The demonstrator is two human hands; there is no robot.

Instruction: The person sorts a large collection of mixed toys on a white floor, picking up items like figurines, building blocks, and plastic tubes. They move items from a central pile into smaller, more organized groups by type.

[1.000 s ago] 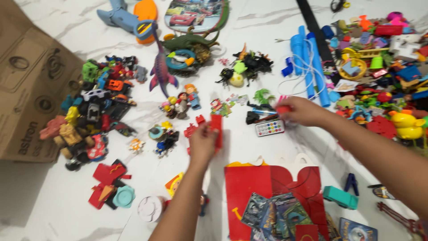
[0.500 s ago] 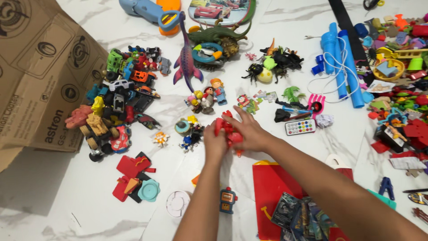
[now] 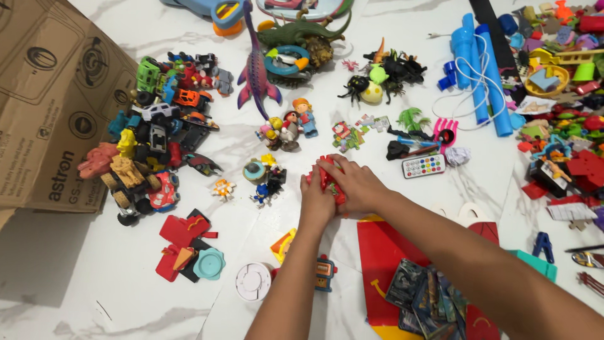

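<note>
A white marbled floor (image 3: pixel 75 296) is being covered almost wholly by sorted toys. At the left edge, a large brown cardboard box (image 3: pixel 44 107) is lying on its side, with a heap of toy cars (image 3: pixel 157 132) piled just beside it. A flat red paper box (image 3: pixel 390 264) is lying near the bottom of the view, partly hidden under the right forearm, and a stack of trading cards (image 3: pixel 421 299) is resting on it. Along the top, a purple sea-reptile figure (image 3: pixel 255 72) and a green crocodile (image 3: pixel 302 34) are being kept near each other, while blue tubes (image 3: pixel 481 69) are lying well apart, to the right.

Near the middle, a small cluster of red toy pieces (image 3: pixel 328 179) is being held down on the floor between both hands — the left hand (image 3: pixel 316 200) is being closed around its near side, and the right hand (image 3: pixel 355 186) is being laid over its far side with fingers curled on it. Just beyond the hands, a small white remote with coloured buttons (image 3: pixel 423 166) is lying flat, and a few little figures (image 3: pixel 290 129) are standing close together.
</note>
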